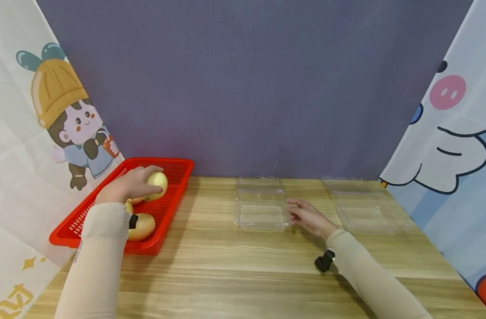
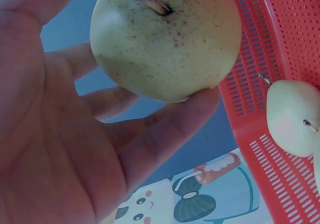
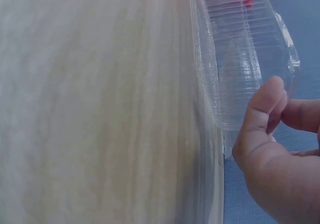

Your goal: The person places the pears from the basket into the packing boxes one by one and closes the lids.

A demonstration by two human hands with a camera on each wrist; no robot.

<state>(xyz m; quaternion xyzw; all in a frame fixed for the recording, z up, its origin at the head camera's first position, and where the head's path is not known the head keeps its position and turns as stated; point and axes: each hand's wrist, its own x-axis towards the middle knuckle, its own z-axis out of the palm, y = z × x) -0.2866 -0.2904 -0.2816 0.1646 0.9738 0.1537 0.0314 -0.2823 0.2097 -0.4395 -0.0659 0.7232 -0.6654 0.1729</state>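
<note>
My left hand [image 1: 133, 184] grips a pale yellow pear [image 1: 158, 182] above the red basket. In the left wrist view the fingers curve around the same speckled pear [image 2: 167, 44], its brown stem towards the camera. More pears [image 1: 143, 227] lie in the basket below, partly hidden by the sleeve. On the table, my right hand [image 1: 306, 217] pinches the right rim of an opened clear plastic clamshell box [image 1: 262, 215]. Up close in the right wrist view, the thumb and finger of the right hand [image 3: 272, 149] meet at the edge of the ribbed box [image 3: 232, 59].
The red basket [image 1: 175, 212] stands at the left of the wooden table [image 1: 211, 274]. A second opened clear box [image 1: 362, 215] lies right of my right hand. A dark cloth wall [image 1: 246, 88] closes the back, with printed curtains at both sides.
</note>
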